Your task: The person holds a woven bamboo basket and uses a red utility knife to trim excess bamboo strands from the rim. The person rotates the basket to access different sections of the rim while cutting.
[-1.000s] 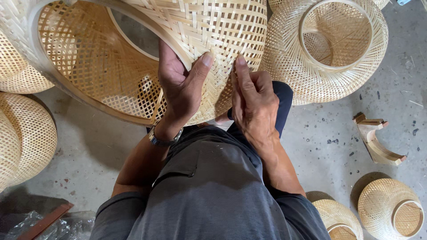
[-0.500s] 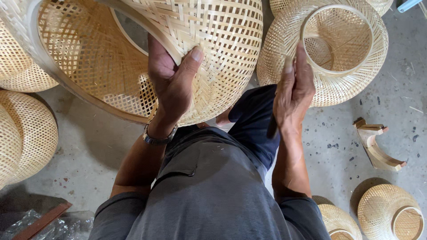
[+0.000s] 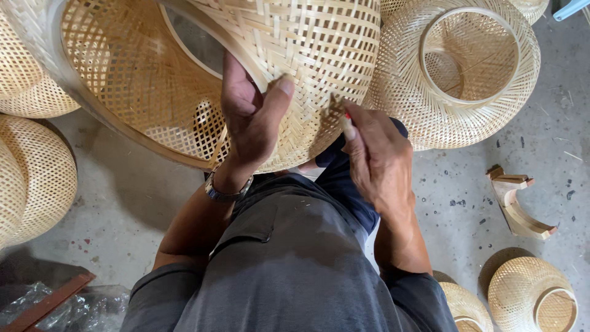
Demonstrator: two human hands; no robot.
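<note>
1. Woven bamboo shade (image 3: 295, 67), large and dome-shaped, rests tilted over the person's lap, its open mouth turned toward the upper left so the lattice inside shows.
2. Left hand (image 3: 249, 120) grips the shade's lower wall: the fingers go inside the weave and the thumb presses flat on the outer surface. A metal wristwatch (image 3: 226, 190) sits on that wrist.
3. Right hand (image 3: 378, 157) is closed around a small tool with a red tip (image 3: 348, 115), pinched between thumb and fingers. The tip touches the shade's outer weave near its lower right edge; what kind of tool it is cannot be told.
4. The two hands lie near each other on the same lower side of the shade, apart but not touching.
5. The person sits over a grey concrete floor (image 3: 123, 197), wearing dark grey trousers and a dark sleeve.
6. Just right of the held shade a second bamboo shade (image 3: 522, 92) stands on the floor, its round ring opening facing up.
7. At the floor's left edge lie more woven shades (image 3: 37, 178), one above the other.
8. Toward the right edge a curved wooden piece (image 3: 516, 206) lies on the floor, and in the lower right corner sit two small woven shades (image 3: 531, 295).
9. In the lower left corner, crumpled clear plastic (image 3: 80, 304) lies with a reddish wooden strip (image 3: 49, 301) on it.
</note>
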